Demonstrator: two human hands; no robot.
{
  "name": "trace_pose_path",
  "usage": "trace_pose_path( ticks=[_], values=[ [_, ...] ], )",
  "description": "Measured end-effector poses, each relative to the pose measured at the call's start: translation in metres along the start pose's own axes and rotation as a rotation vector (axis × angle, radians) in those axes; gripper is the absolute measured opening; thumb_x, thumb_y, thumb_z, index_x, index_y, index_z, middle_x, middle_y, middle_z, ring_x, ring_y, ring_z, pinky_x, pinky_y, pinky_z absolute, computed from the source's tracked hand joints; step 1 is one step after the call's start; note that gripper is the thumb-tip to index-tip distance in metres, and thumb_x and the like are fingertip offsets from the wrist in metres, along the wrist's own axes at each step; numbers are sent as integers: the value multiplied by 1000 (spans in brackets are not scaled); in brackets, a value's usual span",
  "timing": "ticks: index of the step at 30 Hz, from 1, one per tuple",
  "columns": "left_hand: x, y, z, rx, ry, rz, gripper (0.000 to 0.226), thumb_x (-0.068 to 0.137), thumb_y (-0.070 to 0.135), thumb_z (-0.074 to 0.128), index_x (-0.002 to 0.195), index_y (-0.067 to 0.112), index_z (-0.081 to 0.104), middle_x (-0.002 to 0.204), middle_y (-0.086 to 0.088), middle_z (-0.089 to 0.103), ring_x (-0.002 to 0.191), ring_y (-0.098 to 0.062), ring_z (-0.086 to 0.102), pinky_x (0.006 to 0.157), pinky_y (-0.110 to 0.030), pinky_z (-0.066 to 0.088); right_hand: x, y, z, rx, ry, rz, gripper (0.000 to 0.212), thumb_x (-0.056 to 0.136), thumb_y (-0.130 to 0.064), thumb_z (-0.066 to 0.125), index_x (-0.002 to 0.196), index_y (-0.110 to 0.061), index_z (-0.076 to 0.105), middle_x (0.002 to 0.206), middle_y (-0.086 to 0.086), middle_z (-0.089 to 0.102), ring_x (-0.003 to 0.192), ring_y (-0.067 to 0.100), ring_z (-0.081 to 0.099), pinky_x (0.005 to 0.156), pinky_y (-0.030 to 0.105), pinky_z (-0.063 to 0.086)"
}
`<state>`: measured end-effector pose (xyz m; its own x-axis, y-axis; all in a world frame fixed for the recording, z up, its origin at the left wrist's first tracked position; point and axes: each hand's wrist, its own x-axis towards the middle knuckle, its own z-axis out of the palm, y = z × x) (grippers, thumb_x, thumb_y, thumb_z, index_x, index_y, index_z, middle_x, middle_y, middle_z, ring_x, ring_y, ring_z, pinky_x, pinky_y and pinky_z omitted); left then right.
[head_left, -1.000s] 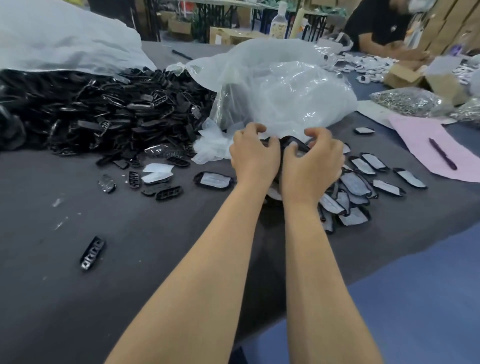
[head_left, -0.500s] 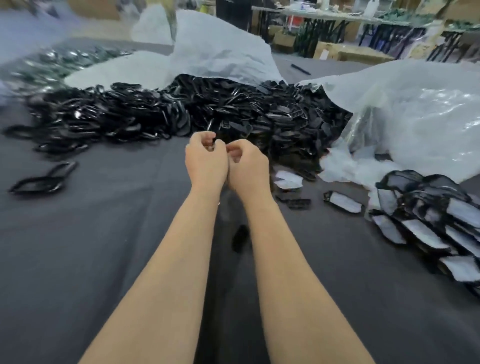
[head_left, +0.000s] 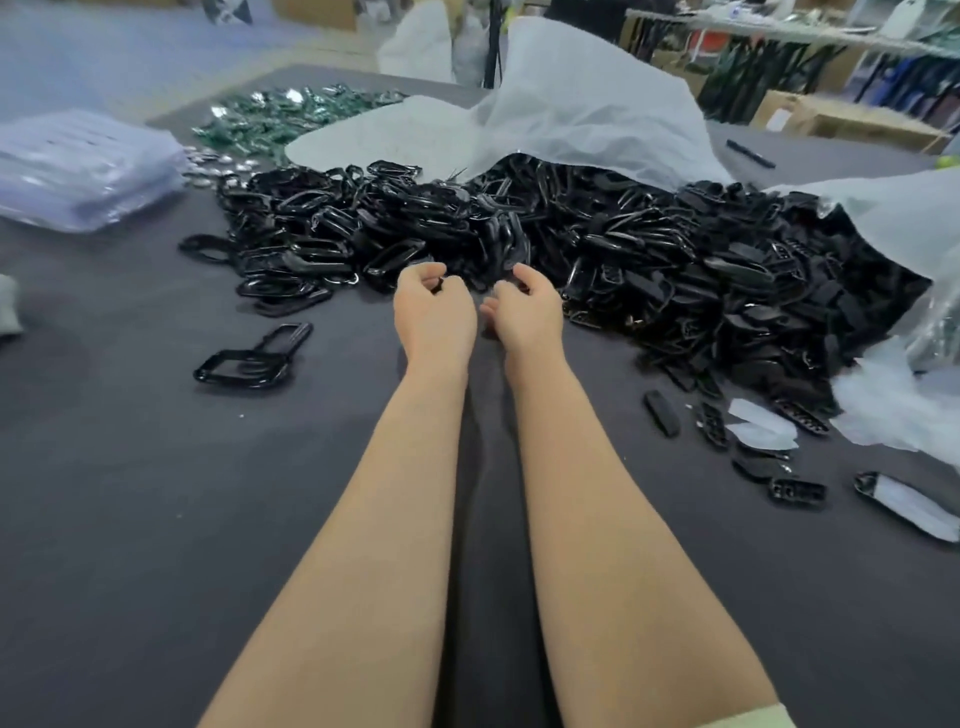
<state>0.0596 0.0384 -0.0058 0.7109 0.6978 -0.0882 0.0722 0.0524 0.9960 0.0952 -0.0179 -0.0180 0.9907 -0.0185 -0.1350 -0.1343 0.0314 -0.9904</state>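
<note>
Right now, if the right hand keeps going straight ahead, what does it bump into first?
Probably the heap of black plastic parts, just beyond the right hand; depth is hard to judge.

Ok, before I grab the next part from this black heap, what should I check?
1. Left hand free: cannot tell; a dark speck shows at its fingertips.
2. Right hand free: ok; fingers loosely curled, nothing seen in it.
3. Heap of black parts in reach: ok; just beyond both hands.
4. White bag off the near parts: ok; on the heap's far side.
5. Loose black frames out of the way: ok; left of the left hand.
</note>
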Motion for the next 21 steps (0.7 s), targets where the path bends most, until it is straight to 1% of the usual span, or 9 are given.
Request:
trace_pose_path(
  ticks=[2, 5, 8, 10, 12, 13, 15, 16, 21],
  values=[
    [2, -1, 6, -20, -16, -5, 21, 92, 7, 48, 110, 14, 56, 111, -4, 58, 93, -17, 54, 85, -28, 44, 8, -1, 2, 175, -23, 66, 48, 95, 0, 42, 142, -4, 37, 97, 10, 56, 73, 16, 55, 68, 29, 48],
    [3, -3, 13, -34, -40, -24, 17, 93, 7, 48, 106, 16, 54, 103, 1, 55, 89, -16, 55, 83, -30, 46, 14, -2, 1, 217, -41, 96, 49, 96, 1, 43, 144, -3, 34, 106, 14, 57, 71, 14, 54, 58, 23, 46],
    [0, -4, 17, -39, -51, -31, 14, 92, 7, 48, 102, 16, 53, 105, -2, 56, 102, -24, 60, 93, -37, 49, 12, -2, -1, 184, -46, 93, 41, 95, 1, 42, 136, 6, 41, 82, 10, 53, 60, 10, 50, 52, 23, 42],
    [-2, -4, 18, -41, -51, -31, 16, 92, 7, 47, 105, 15, 54, 108, -3, 57, 101, -23, 59, 91, -35, 50, 6, -2, -3, 206, -20, 76, 36, 95, 1, 41, 130, 12, 43, 82, 9, 51, 64, 11, 48, 51, 19, 43],
    [-5, -5, 17, -25, -47, -15, 21, 93, 7, 46, 111, 13, 55, 110, -3, 56, 95, -19, 57, 85, -30, 48, 1, -1, -6, 185, 28, 28, 35, 95, -1, 41, 126, 14, 45, 81, 5, 49, 70, 12, 47, 60, 22, 47],
    [-7, -5, 17, -11, -46, -4, 23, 93, 7, 46, 113, 12, 56, 112, -4, 57, 94, -19, 56, 84, -30, 47, -2, 0, -8, 130, 56, -6, 35, 94, -3, 42, 124, 13, 48, 84, 5, 51, 77, 14, 49, 72, 27, 51],
    [-11, -5, 16, 14, -50, 13, 27, 92, 6, 44, 116, 12, 56, 115, -5, 57, 100, -25, 58, 89, -34, 48, -6, 2, -13, 0, 109, -48, 35, 93, -6, 42, 125, 2, 55, 98, 6, 58, 93, 19, 55, 95, 40, 49],
    [-14, -4, 15, 25, -56, 13, 29, 92, 6, 43, 117, 12, 56, 116, -6, 57, 106, -27, 58, 93, -37, 47, -9, 2, -17, -40, 130, -53, 35, 94, -6, 42, 125, -2, 56, 106, 9, 61, 101, 22, 57, 100, 42, 47],
    [-26, -2, 16, 24, -86, -13, 33, 93, 5, 40, 121, 11, 55, 113, -3, 55, 116, -29, 56, 101, -41, 45, -18, -2, -31, -336, 105, -168, 40, 92, -1, 39, 126, -8, 58, 130, 10, 57, 120, 23, 52, 96, 20, 37]
  ],
)
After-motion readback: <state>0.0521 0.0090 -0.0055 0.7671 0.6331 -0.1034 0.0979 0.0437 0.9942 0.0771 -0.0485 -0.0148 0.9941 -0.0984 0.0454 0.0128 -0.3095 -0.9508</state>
